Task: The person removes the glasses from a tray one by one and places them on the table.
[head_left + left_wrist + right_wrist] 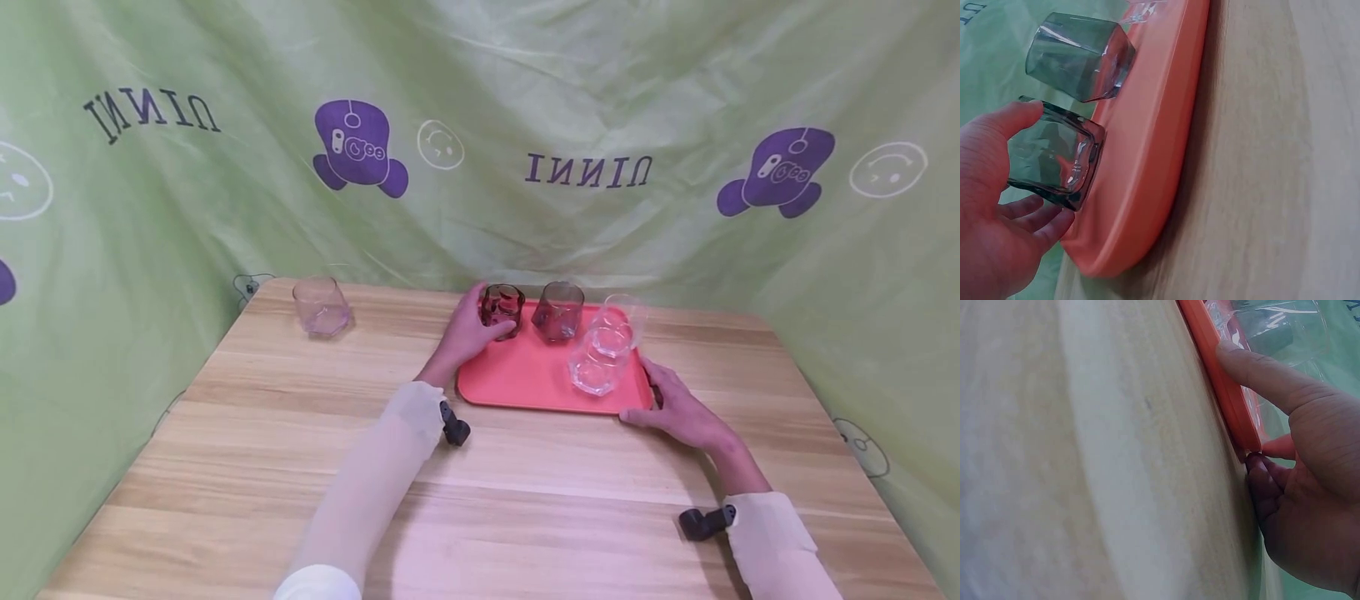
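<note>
On a red tray (pixel 517 379) stands a dark tinted glass (pixel 504 307) near the back left corner. My left hand (pixel 465 332) holds this glass, its thumb on one side near the rim and its fingers round the other, as the left wrist view shows. Beside it stands a smoky grey glass (pixel 559 312). Two clear glasses, a rear one (pixel 630 315) and a front one (pixel 595 373), occupy the tray's right side and overlap in view. My right hand (pixel 681 410) grips the tray's front right corner, thumb on the rim (pixel 1230 394) and fingertips at its outer edge.
A pale pinkish glass (pixel 321 310) stands apart at the table's back left. The wooden table (pixel 540 517) ends at a green printed curtain (pixel 480 225) behind and at both sides. Small black cameras sit on both wrists.
</note>
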A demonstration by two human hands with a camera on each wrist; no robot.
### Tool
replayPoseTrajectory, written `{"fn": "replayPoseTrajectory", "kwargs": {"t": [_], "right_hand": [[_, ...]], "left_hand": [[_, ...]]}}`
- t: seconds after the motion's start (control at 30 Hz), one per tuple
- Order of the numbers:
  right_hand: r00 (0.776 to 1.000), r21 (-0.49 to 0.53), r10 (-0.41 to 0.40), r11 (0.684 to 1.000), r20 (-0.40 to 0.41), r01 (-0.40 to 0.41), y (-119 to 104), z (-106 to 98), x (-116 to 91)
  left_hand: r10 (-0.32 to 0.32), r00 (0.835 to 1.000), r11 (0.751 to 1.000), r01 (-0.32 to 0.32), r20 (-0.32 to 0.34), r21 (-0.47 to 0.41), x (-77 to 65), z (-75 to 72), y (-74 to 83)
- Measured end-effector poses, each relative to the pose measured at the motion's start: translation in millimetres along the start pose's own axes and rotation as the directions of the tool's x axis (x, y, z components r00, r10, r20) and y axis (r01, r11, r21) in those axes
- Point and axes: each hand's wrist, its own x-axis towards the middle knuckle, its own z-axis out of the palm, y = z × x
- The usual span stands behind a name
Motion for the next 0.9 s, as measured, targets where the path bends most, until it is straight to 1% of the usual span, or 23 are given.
{"fn": "replayPoseTrajectory", "kwargs": {"t": [0.13, 0.27, 0.47, 0.73, 0.9], "right_hand": [[1.0, 0.003, 0.0, 1.0, -0.002, 0.0, 0.6, 0.4, 0.0], [1.0, 0.005, 0.004, 1.0, -0.003, -0.004, 0.1, 0.0, -0.1], [1.0, 0.007, 0.001, 1.0, 0.002, -0.001, -0.3, 0.0, 0.9], [1.0, 0.011, 0.019, 1.0, 0.005, -0.019, 0.9, -0.8, 1.7], [1.0, 0.018, 0.022, 1.0, 0.01, -0.022, 0.1, 0.0, 1.6]], "left_hand": [[0.02, 1.0, 1.0, -0.02, 0.004, -0.012, 2.3, 3.9, -0.9], [0.016, 1.0, 1.0, -0.016, 0.014, -0.015, 3.4, 6.4, 0.7], [0.012, 1.0, 0.999, -0.011, 0.009, -0.048, 4.8, 9.2, 0.8], [0.021, 1.0, 0.999, -0.02, 0.007, -0.035, 7.0, 10.8, 2.0], [0.016, 1.0, 1.0, -0.016, 0.008, -0.01, 7.0, 9.9, 2.1]]}}
